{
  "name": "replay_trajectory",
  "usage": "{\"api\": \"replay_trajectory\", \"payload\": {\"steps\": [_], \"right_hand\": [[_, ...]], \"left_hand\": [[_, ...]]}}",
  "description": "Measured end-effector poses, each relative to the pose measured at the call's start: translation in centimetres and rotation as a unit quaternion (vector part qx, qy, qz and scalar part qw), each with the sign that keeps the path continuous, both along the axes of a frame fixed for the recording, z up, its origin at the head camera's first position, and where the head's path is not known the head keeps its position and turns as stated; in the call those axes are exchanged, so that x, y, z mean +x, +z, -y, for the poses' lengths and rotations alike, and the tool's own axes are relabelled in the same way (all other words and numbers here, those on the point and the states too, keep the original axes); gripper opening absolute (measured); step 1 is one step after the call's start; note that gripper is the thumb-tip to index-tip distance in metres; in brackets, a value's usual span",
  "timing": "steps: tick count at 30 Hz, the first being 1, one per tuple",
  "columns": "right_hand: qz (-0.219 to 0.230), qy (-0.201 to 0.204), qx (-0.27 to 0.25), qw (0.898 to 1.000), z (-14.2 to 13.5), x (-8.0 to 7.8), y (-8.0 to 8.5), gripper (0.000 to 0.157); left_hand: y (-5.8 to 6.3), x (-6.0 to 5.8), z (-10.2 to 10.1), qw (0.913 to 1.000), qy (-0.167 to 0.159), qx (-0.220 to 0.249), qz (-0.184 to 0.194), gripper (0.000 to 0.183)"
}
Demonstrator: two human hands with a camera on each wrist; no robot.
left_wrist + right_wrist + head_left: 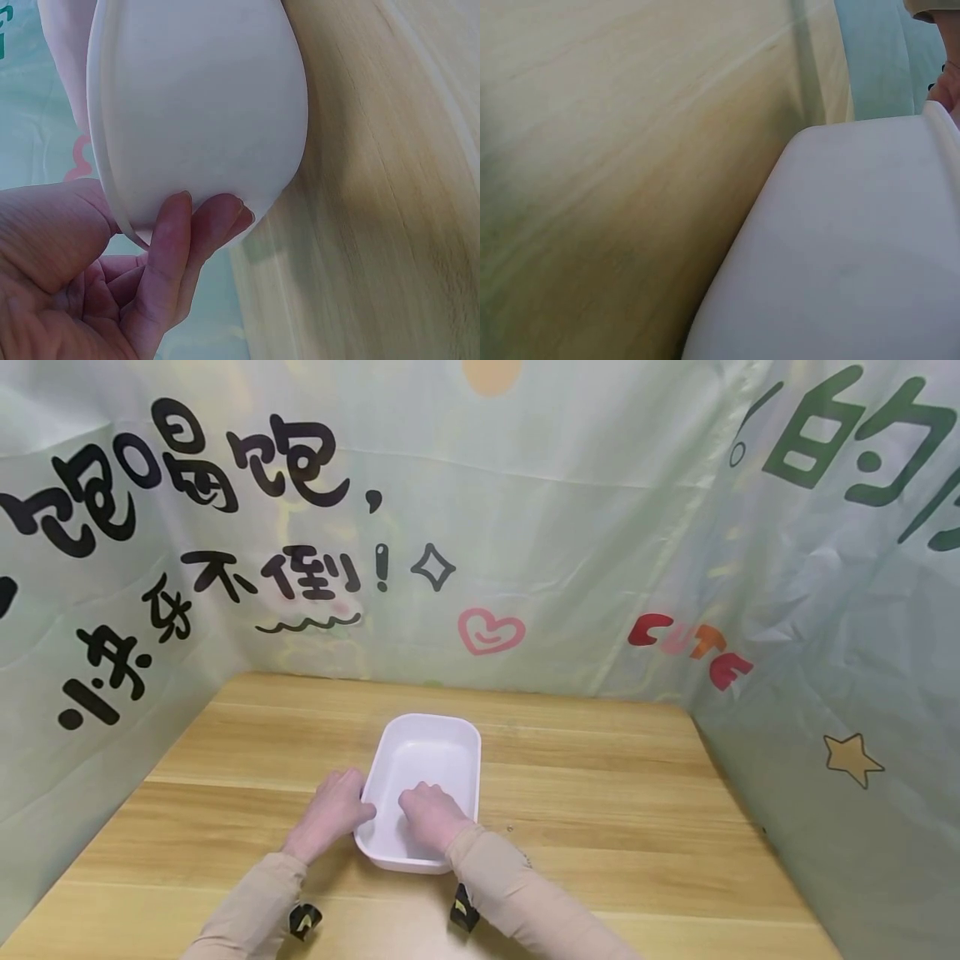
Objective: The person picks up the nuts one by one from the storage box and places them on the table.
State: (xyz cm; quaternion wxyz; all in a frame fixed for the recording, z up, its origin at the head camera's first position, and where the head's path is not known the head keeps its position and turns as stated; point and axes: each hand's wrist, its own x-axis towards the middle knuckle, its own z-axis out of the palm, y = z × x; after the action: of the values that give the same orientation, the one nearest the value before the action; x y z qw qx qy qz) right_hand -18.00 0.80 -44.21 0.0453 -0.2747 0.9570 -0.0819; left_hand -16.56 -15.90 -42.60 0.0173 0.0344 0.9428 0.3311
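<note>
A white rectangular plastic tub with rounded corners stands on the wooden table. At its left side my left hand grips the rim, the thumb over the inside edge. The left wrist view shows the fingers of my left hand against the outer wall of the tub. Over the tub's inside, towards its near right corner, is my right hand with its knuckles up. Its fingertips are hidden beneath it, so I cannot tell whether it holds something. The right wrist view has mostly the tub's outer wall.
The wooden table stretches out on both sides of the tub. Printed fabric hangs behind and along both sides. Small black devices sit under both wrists, next to the beige sleeves.
</note>
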Motion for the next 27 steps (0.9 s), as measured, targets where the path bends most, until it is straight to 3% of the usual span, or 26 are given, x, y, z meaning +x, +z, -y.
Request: {"api": "replay_trajectory", "payload": {"steps": [21, 27], "right_hand": [[0.004, -0.014, 0.002, 1.0, 0.14, -0.16, -0.1, 0.016], [0.003, -0.004, -0.001, 1.0, -0.1, -0.11, 0.23, 0.01]], "left_hand": [[-0.22, -0.04, -0.02, 1.0, 0.004, 0.003, 0.0, 0.005], [-0.19, -0.01, -0.04, 1.0, 0.003, 0.0, 0.001, 0.004]]}}
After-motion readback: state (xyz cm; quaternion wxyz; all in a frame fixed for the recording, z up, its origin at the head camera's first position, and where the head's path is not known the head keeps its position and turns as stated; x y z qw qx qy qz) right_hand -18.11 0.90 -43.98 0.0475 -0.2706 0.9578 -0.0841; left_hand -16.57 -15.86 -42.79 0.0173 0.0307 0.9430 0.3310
